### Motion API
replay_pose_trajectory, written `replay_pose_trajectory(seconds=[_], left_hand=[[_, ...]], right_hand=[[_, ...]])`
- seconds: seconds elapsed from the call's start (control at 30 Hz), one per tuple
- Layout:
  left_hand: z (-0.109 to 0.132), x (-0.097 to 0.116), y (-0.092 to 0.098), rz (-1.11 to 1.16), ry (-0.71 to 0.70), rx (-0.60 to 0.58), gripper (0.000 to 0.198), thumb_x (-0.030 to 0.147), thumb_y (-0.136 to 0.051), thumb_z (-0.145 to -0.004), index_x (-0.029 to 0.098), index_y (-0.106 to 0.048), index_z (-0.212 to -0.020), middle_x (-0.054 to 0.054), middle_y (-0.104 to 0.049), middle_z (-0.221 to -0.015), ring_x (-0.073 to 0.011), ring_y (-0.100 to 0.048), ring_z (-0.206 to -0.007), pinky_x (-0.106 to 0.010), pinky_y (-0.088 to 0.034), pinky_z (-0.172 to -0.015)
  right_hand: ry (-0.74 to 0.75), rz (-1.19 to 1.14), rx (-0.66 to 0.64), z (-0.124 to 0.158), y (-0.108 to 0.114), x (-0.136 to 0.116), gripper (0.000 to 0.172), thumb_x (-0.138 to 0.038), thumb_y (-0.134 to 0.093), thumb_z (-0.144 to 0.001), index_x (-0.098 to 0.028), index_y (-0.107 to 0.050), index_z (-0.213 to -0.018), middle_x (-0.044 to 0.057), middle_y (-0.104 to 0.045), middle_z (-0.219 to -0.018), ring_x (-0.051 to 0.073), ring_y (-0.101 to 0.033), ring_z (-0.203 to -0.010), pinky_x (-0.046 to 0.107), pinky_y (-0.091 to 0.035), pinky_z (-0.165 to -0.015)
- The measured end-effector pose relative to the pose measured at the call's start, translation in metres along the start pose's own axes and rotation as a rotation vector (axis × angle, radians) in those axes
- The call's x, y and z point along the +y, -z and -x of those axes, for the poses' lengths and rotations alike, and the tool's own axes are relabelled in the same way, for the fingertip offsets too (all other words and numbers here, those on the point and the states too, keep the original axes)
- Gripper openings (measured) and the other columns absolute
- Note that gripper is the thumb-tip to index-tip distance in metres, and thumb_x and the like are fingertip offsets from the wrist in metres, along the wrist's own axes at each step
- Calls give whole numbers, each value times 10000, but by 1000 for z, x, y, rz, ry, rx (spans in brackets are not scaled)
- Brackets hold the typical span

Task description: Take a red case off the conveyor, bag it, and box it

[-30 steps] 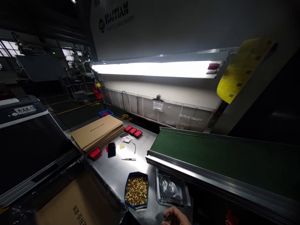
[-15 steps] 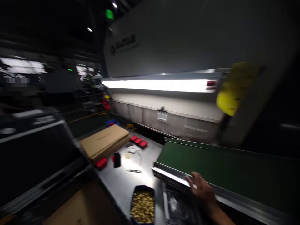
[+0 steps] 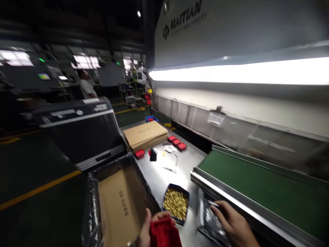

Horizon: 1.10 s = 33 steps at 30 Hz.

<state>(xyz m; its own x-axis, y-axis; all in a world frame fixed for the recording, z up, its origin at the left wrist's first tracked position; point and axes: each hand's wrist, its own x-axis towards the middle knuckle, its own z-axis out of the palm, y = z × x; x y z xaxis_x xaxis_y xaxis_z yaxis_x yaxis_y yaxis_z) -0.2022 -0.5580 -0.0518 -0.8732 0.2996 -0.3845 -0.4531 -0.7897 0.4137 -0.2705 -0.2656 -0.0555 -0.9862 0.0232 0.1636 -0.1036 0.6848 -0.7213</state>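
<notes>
My left hand [image 3: 147,228] is closed around a red plastic tray-like piece [image 3: 164,233] at the bottom edge of the view. My right hand [image 3: 231,221] is pinched beside the conveyor; a thin shiny object [image 3: 213,203] shows at its fingertips, its kind unclear. Under that hand lies a clear plastic bag [image 3: 212,221]. Between the hands stands a dark blue bin [image 3: 189,199] full of small brass-coloured pieces [image 3: 176,202]. Tweezers [image 3: 169,169] lie on the metal table [image 3: 154,175].
A green conveyor belt [image 3: 257,185] runs along the right. At left stands a carton lined with black plastic [image 3: 89,206], with cardboard inside. Flat cardboard [image 3: 146,133], several red trays [image 3: 182,146] and a dark phone-like object [image 3: 153,155] lie farther back. A person [image 3: 86,85] stands in the distance.
The view has swung left and down. My left hand has come into view with the red piece. My right hand has moved from the conveyor's edge to above the plastic bag.
</notes>
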Motion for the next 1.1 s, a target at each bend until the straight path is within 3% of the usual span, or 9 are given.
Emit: replay_pose_trajectory(seconds=[0.07,0.17,0.27,0.4,0.63,0.9,1.0,1.1], left_hand=[[0,2,-2,34,21,24,685,713,-474,-850,126,-635,-1165,-163,-747,-1050,-304,-708,-918,-479,-554,-869],[12,6,-15,133,76,68,704,685,-493,-865,156,-524,-1328,-163,-737,-1111,-312,-694,-1009,-434,-528,-911],[24,7,-30,224,150,98,774,695,-498,-859,228,-355,-1460,-157,-717,-1153,-324,-679,-1070,-458,-507,-943],[31,3,-36,210,166,115,806,673,-524,-861,320,-211,-1514,-140,-676,-1247,-326,-682,-1062,-477,-500,-952],[30,-4,-32,153,95,111,862,686,-536,-846,189,-260,-1494,-189,-689,-1193,-343,-671,-1075,-467,-515,-932],[34,-6,-36,120,96,130,862,749,-499,-815,307,-213,-1498,-149,-661,-1217,-334,-678,-1026,-471,-515,-912],[33,-5,-34,117,88,90,791,731,-495,-833,319,-275,-1472,-119,-676,-1172,-306,-680,-993,-458,-511,-915],[31,-4,-33,133,130,-8,659,678,-450,-890,271,-411,-1407,-105,-688,-1096,-281,-676,-960,-455,-504,-930]], right_hand=[[72,-133,-139,21,-9,-47,336,-547,-525,-912,-242,-659,-958,67,-744,-826,211,-703,-728,296,-575,-649],[265,-196,-187,40,-28,-110,214,-414,-542,-937,-234,-628,-1013,23,-701,-752,153,-647,-629,244,-519,-575],[458,-229,-216,51,-44,-140,184,-369,-521,-942,-222,-617,-998,40,-714,-811,155,-662,-683,242,-508,-584],[421,-225,-278,59,-59,-143,161,-330,-537,-924,-212,-622,-993,53,-736,-885,169,-689,-749,258,-524,-633],[308,-195,-291,64,-60,-144,147,-325,-578,-890,-226,-669,-949,20,-742,-798,147,-670,-642,249,-461,-560],[227,-336,-315,66,-53,-146,196,-354,-555,-935,-214,-668,-858,5,-716,-723,118,-630,-598,222,-439,-558],[309,-290,-251,63,-47,-140,172,-332,-554,-951,-200,-656,-909,17,-691,-732,122,-619,-612,229,-449,-563],[520,-82,-197,58,-42,-135,147,-296,-588,-942,-199,-646,-1037,48,-688,-818,155,-610,-682,267,-468,-588]])
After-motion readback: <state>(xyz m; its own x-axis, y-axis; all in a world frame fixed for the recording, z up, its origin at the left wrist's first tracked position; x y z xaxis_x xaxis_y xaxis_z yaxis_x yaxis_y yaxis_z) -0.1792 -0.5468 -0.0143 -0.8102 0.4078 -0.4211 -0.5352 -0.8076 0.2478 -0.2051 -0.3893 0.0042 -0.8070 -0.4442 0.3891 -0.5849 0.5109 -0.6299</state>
